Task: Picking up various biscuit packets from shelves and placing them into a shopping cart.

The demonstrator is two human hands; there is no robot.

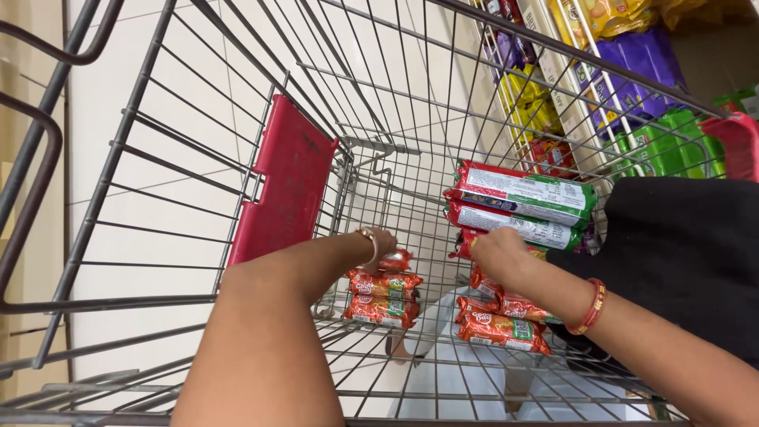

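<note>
I look down into a wire shopping cart (198,237). My left hand (381,241) reaches to the cart floor and rests on a stack of orange-red biscuit packets (383,299); its fingers are hidden behind the wrist. My right hand (498,251) closes on a red packet at the edge of a second pile. Two long red-and-green packets (526,207) lie on top of that pile, and more orange packets (503,326) lie below my right wrist. A red bangle sits on my right forearm.
A red plastic flap (288,186) of the cart's child seat stands at the left. A black bag or cloth (684,253) lies at the cart's right side. Store shelves with purple, yellow and green packets (632,71) stand beyond the cart's far wall. Pale floor tiles show below.
</note>
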